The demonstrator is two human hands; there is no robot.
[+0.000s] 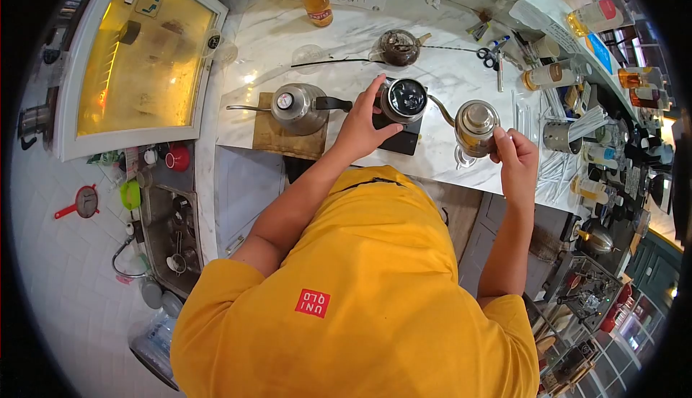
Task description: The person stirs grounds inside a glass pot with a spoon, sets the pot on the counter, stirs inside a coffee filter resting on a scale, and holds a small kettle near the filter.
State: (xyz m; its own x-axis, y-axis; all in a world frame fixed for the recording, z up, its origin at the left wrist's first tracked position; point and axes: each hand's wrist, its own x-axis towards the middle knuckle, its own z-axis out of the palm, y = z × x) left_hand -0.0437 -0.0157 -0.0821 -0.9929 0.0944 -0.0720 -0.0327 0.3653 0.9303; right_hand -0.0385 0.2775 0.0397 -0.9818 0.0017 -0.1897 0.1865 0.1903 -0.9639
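In the head view, my left hand [367, 120] curves around the left side of a dark metal cup [405, 100], thumb below and fingers above; the grip is partly hidden. Dark liquid with a shiny surface fills the cup, which is on a black scale [408, 143]. My right hand [515, 154] is closed at the right side of a steel gooseneck kettle [477, 125], whose handle is covered by my fingers. Its thin spout points left toward the cup's rim. Left of my left hand, a second steel kettle [297, 108] with a dial in its lid stands on a brown board [263, 138].
A glass pot [399, 47] and an amber bottle [314, 1] stand farther back on the marble counter [252, 45]. Scissors [490, 55], a container of straws [561, 137] and several bottles crowd the right. A small clear glass [465, 158] stands below the gooseneck kettle.
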